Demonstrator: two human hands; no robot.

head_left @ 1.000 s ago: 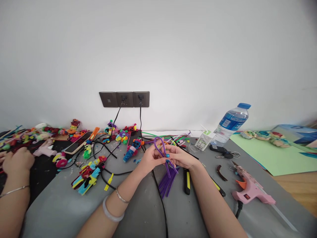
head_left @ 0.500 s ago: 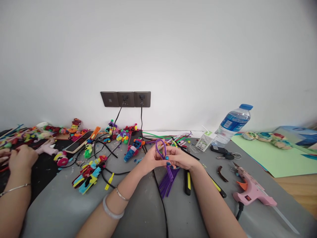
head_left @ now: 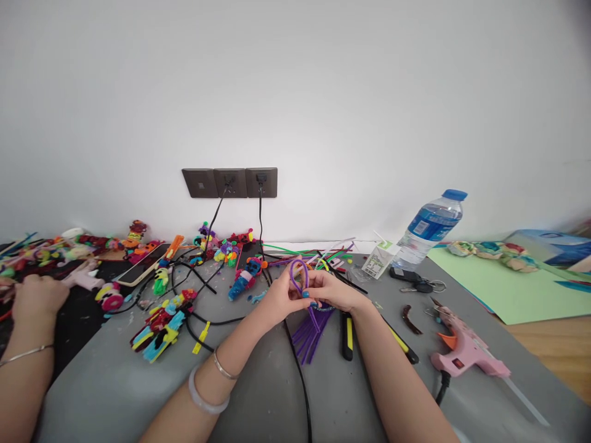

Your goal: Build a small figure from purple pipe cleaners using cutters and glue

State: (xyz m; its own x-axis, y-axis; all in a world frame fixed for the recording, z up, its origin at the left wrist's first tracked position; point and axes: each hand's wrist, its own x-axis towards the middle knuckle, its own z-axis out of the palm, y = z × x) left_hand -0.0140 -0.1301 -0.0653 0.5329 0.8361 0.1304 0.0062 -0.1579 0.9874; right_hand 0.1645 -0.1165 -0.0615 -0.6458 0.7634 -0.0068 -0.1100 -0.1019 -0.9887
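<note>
In the middle of the head view, a purple pipe cleaner is bent into an upright loop, its ends pointing down. My left hand pinches it from the left, and my right hand grips it from the right. The fingertips of both hands meet where the loop narrows. Just below them, a bunch of loose purple pipe cleaners lies fanned out on the grey mat. Black-and-yellow handles lie under and beside my right forearm, their far ends hidden.
A pink glue gun, car keys, a drink carton and a tilted water bottle stand or lie at right. Colourful pipe-cleaner figures and black cables spread left. Another person's hand is at far left.
The view has shifted slightly. Both my hands keep hold of the purple pipe cleaner, with the fingertips a little moved. The other person's hand at far left has moved slightly.
</note>
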